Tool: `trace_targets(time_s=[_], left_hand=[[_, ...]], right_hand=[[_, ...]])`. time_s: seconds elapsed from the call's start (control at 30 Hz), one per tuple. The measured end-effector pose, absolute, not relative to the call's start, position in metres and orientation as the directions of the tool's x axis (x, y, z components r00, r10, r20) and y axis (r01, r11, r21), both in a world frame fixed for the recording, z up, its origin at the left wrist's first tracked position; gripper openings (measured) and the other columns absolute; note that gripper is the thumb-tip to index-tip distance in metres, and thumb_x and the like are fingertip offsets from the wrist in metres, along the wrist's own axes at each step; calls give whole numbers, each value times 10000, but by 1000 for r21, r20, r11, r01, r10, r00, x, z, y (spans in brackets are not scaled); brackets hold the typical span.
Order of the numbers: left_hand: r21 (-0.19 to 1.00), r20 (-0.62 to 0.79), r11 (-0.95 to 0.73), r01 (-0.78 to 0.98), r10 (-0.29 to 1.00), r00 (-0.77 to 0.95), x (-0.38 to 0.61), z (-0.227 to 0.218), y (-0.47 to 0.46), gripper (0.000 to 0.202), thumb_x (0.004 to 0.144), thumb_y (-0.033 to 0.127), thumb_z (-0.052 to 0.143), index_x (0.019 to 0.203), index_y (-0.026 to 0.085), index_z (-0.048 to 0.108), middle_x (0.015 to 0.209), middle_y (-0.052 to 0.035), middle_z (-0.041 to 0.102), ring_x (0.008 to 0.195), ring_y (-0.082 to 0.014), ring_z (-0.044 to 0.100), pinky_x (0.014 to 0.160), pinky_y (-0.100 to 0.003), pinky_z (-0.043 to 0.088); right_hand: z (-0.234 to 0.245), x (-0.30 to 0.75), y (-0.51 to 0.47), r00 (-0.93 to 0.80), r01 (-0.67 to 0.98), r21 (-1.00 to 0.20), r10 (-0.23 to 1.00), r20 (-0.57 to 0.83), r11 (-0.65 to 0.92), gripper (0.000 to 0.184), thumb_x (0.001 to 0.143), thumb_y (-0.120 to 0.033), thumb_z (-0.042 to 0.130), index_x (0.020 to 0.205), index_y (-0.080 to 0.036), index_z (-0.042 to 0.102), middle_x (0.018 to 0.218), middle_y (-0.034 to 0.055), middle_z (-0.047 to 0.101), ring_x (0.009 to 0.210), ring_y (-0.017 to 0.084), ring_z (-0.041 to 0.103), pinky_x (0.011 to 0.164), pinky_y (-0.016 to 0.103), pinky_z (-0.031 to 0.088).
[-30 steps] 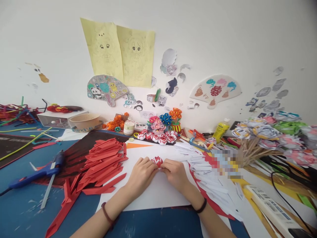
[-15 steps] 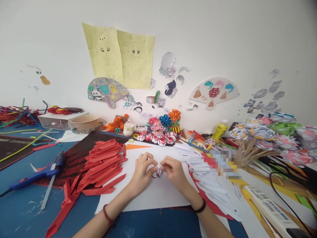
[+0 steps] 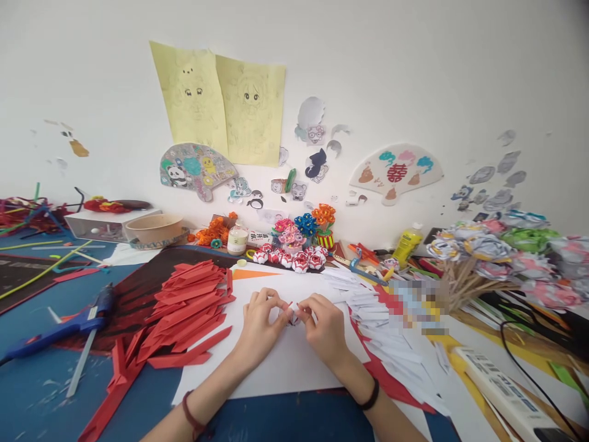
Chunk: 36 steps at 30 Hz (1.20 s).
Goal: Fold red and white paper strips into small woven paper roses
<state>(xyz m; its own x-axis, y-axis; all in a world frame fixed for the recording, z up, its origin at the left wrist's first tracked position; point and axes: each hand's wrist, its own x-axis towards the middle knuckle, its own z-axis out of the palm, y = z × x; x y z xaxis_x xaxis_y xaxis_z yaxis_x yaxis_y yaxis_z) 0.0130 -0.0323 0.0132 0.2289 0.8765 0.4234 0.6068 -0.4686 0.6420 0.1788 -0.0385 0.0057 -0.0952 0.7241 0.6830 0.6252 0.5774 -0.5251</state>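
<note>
My left hand (image 3: 263, 322) and my right hand (image 3: 323, 322) are closed in a pinch, fingertips almost meeting over a white sheet (image 3: 271, 374). Between them is a small red-and-white folded paper piece (image 3: 292, 318), mostly hidden by the fingers. Left of my hands lies a pile of folded red paper strips (image 3: 188, 307). A spread of folded white paper strips (image 3: 381, 331) lies to the right. Behind my hands is a row of red-and-white paper flowers (image 3: 300, 263).
A blue hot glue gun (image 3: 78, 325) rests at the left. At the right are a power strip (image 3: 501, 393) and paper flowers on sticks (image 3: 488, 248). A glue jar (image 3: 237, 238), a yellow bottle (image 3: 407, 244) and a round bowl (image 3: 154, 228) stand along the wall.
My fingertips have shifted slightly on the paper piece, and a small red tip now shows above them. Less of the piece is visible below. The view has moved a little.
</note>
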Motion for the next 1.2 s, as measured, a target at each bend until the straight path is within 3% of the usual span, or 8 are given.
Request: trace_targets(time_s=[0.13, 0.37, 0.63, 0.7, 0.9, 1.2], left_hand=[[602, 448, -473, 643, 867, 219, 14, 15, -34, 124, 881, 353, 575, 872, 248, 641, 1026, -29, 565, 992, -239, 492, 849, -430, 370], [517, 546, -555, 652, 800, 248, 14, 21, -37, 158, 928, 261, 480, 859, 230, 619, 1049, -43, 564, 970, -223, 484, 817, -395, 364], [561, 510, -561, 609, 813, 279, 15, 23, -39, 142, 929, 280, 487, 857, 231, 600, 1062, -34, 554, 999, -216, 484, 857, -405, 369], [545, 523, -550, 633, 813, 256, 15, 23, -38, 115, 910, 300, 528, 871, 243, 620, 1050, -32, 559, 996, -222, 488, 854, -408, 371], [528, 550, -544, 652, 804, 226, 13, 22, -37, 124, 901, 328, 544, 863, 242, 624, 1041, -35, 569, 992, -232, 486, 846, -415, 358], [564, 543, -550, 616, 809, 225, 15, 20, -36, 109, 917, 270, 517, 867, 233, 607, 1047, -31, 583, 992, -223, 490, 846, -404, 343]], right_hand=[[6, 175, -42, -61, 619, -545, 727, 684, 565, 153, 855, -180, 546, 713, -176, 600, 661, 11, 580, 601, 136, 491, 573, 255, 336], [10, 172, -42, 67, 516, -738, 839, 540, 434, 155, 800, -267, 632, 668, -186, 628, 634, -2, 607, 521, 123, 451, 526, 249, 349], [13, 175, -39, 62, 355, -896, 950, 306, 266, 199, 766, -318, 612, 637, -173, 653, 571, 3, 609, 519, 138, 487, 519, 251, 378], [13, 175, -38, 76, 365, -895, 950, 304, 257, 184, 763, -300, 611, 634, -175, 650, 575, 3, 616, 521, 142, 497, 526, 256, 387], [10, 172, -39, 106, 474, -783, 857, 504, 402, 153, 791, -304, 642, 692, -189, 657, 679, 12, 655, 531, 132, 484, 549, 262, 393], [6, 173, -37, -2, 292, -906, 947, 321, 308, 333, 838, -466, 598, 726, -160, 662, 633, 15, 607, 566, 142, 487, 544, 256, 371]])
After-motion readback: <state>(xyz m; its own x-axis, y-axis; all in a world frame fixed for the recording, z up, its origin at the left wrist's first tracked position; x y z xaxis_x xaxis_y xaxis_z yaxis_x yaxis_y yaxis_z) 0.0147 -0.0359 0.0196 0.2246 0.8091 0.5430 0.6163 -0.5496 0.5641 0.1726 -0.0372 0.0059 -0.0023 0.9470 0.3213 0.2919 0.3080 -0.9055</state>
